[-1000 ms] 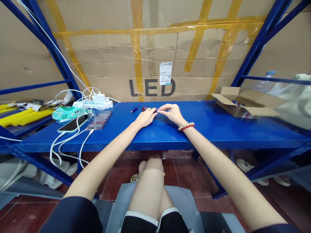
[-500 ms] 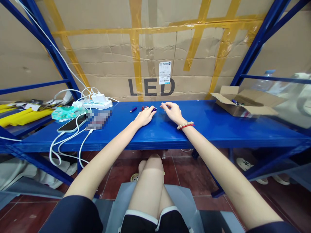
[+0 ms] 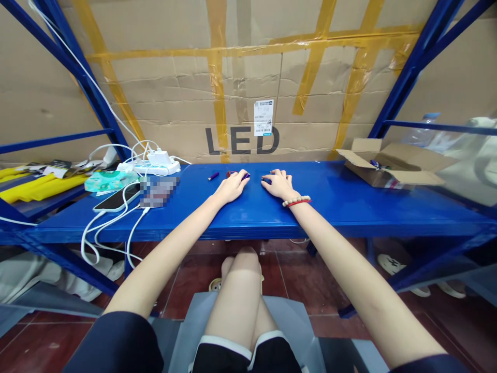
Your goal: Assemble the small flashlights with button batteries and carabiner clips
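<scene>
My left hand (image 3: 232, 187) rests on the blue table (image 3: 186, 212), its fingers curled over a small dark purple object (image 3: 246, 176). A little of that object shows by the fingertips; its kind is hidden. Just behind the same hand a small dark red item (image 3: 230, 173) peeks out. To the left lies a short purple cylinder (image 3: 213, 176) with a light end. My right hand (image 3: 278, 184), with a beaded bracelet and a red cord at the wrist, lies palm down on the tabletop, fingers apart and nothing seen in them.
A phone (image 3: 117, 198), white cables and a power strip (image 3: 157, 167) are at the left, with a green soft pack (image 3: 111, 181). An open cardboard box (image 3: 378, 178) stands at the right. A large carton (image 3: 171, 103) marked LED backs the table between blue posts.
My right hand has come down onto the tabletop from a slightly raised pose, its fingers spreading. The left hand has hardly moved.
</scene>
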Motion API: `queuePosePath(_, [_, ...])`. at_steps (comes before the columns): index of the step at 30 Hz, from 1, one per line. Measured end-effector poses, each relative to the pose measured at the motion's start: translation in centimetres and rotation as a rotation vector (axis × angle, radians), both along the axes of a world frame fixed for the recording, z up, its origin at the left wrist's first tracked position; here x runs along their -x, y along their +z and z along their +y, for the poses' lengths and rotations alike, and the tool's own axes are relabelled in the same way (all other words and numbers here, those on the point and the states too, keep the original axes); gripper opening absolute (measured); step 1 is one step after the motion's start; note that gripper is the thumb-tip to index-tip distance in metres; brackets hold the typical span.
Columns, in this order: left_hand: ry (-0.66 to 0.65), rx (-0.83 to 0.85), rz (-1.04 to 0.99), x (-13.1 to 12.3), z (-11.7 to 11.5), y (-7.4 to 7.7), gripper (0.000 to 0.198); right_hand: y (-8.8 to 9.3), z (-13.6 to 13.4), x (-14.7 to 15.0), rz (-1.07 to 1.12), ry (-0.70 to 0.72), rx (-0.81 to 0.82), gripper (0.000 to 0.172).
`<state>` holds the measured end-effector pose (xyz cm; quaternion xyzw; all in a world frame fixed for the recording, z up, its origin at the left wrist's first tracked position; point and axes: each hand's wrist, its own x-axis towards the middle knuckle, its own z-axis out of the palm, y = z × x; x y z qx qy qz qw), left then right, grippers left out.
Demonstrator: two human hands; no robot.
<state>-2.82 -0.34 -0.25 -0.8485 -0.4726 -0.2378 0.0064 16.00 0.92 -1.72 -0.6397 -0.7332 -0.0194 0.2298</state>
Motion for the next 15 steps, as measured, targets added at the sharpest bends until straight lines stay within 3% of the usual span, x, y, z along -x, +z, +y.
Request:
queuePosePath(6, [-0.002,0.011,-0.006,-0.02,-0.19,0.11,0.03,0.16,-0.07,0.03,0.055,0.04,-0.096,0.024])
queuePosePath(15, [-0.01,-0.012,0.0,0.03,-0.02,-0.15,0.03,0.33,-0.13,-0.08,0.053,0.085,-0.108,0.019])
